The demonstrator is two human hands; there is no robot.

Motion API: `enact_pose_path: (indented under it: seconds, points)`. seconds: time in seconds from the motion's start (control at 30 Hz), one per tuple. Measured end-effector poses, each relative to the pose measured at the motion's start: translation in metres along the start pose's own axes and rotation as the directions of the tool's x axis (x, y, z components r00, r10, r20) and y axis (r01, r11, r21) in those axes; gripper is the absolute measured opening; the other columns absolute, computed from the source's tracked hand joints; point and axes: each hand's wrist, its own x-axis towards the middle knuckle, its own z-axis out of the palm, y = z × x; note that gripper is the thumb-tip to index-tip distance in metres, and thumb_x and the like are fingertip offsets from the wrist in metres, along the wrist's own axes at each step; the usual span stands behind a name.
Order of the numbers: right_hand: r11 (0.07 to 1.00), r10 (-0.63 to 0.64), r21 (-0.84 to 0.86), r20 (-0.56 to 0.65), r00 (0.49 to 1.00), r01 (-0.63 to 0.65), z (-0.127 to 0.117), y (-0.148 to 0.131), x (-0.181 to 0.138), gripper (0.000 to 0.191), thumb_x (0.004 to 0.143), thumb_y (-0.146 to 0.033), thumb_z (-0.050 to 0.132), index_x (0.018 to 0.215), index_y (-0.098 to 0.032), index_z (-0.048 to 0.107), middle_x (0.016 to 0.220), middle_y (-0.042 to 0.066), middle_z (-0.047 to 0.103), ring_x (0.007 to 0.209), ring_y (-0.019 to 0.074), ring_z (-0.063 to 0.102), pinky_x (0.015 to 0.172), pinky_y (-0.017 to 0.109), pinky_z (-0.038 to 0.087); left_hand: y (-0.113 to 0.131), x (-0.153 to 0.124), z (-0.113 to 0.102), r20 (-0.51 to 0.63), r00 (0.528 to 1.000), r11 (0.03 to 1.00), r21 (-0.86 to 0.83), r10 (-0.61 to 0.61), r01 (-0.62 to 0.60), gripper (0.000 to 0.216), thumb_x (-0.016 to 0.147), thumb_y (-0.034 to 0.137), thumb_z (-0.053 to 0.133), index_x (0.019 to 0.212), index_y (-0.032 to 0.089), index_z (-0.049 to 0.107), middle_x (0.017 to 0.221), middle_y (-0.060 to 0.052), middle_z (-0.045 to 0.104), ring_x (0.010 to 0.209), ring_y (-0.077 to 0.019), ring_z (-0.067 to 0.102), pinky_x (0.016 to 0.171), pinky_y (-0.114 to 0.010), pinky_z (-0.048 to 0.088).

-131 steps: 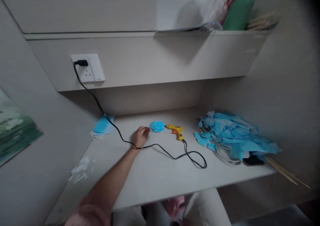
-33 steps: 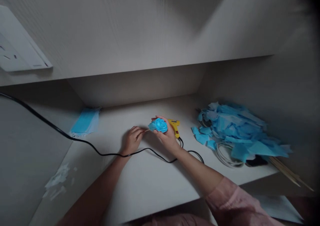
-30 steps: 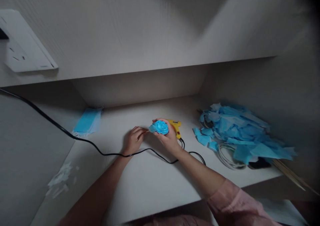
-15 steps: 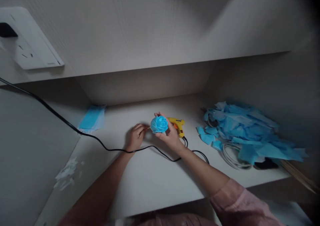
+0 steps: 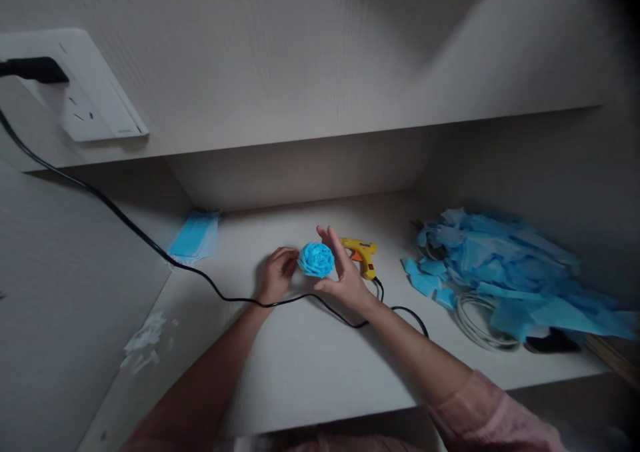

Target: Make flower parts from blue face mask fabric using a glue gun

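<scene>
A blue artificial flower [image 5: 317, 259] with layered, ruffled petals is held over the shelf, its face turned up toward me. My left hand [image 5: 279, 272] is closed at its left side, fingers pinched on the flower's stem, which is now hidden behind the petals. On the other side, my right hand [image 5: 346, 275] has its fingers and thumb spread around the bloom, with a gap showing on that side. Just beyond the right hand lies a yellow glue gun [image 5: 367, 259] with an orange trigger.
A black cord [image 5: 200, 275] runs from the wall socket [image 5: 103, 109] across both forearms. Blue fabric pieces [image 5: 505, 259] are heaped at right, beside a coiled pale cable [image 5: 480, 322]. Blue face masks [image 5: 195, 235] lie at back left; white scraps [image 5: 145, 335] lie nearer on the left.
My right hand has opened away from the flower, its fingers now spread. The flower has tipped to show its top more, and the stem is no longer visible. The view has shifted slightly.
</scene>
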Motion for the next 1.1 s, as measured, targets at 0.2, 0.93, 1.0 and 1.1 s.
enact_pose_path:
  seconds: [0.2,0.93,1.0,1.1]
  points:
    - [0.986,0.053,-0.16,0.069,0.996,-0.042,0.001,-0.004,0.002,0.089,0.073,-0.039,0.078,0.149,-0.035,0.031,0.155,0.005,0.033,0.145,0.0271,0.026,0.119,0.049,0.018,0.001,-0.002,0.0,0.037,0.999,0.998,-0.058,0.04,-0.037,0.016,0.089,0.02,0.049,0.089,0.018,0.064,0.089,-0.008,0.067,0.086,-0.0198,0.062,0.076,-0.032,0.051]
    - [0.922,-0.165,-0.33,0.138,0.977,0.202,0.002,-0.014,0.0,0.087,0.075,-0.054,0.071,0.148,-0.03,0.031,0.143,0.013,0.049,0.136,0.0309,0.041,0.111,0.053,0.034,-0.004,-0.003,0.002,0.109,0.993,0.998,-0.062,0.04,-0.033,0.016,0.088,0.023,0.054,0.095,0.018,0.067,0.096,-0.009,0.07,0.091,-0.0204,0.064,0.079,-0.034,0.052]
    - [0.937,-0.14,-0.302,0.128,0.982,0.173,0.002,-0.013,-0.001,0.098,0.073,-0.058,0.07,0.152,-0.03,0.019,0.147,0.014,0.044,0.138,0.0308,0.038,0.111,0.052,0.034,-0.004,-0.004,0.003,0.1,0.994,0.998,-0.052,0.04,-0.035,0.016,0.088,0.021,0.053,0.094,0.018,0.067,0.097,-0.01,0.07,0.092,-0.0206,0.064,0.08,-0.034,0.052]
    - [0.943,-0.112,-0.301,0.118,0.987,0.143,0.002,-0.013,-0.001,0.092,0.075,-0.055,0.07,0.15,-0.028,0.025,0.145,0.015,0.047,0.138,0.0305,0.039,0.11,0.052,0.035,-0.004,-0.003,0.004,0.103,0.993,0.998,-0.034,0.056,-0.053,0.016,0.087,0.019,0.053,0.092,0.018,0.068,0.094,-0.009,0.07,0.089,-0.0198,0.064,0.079,-0.033,0.052]
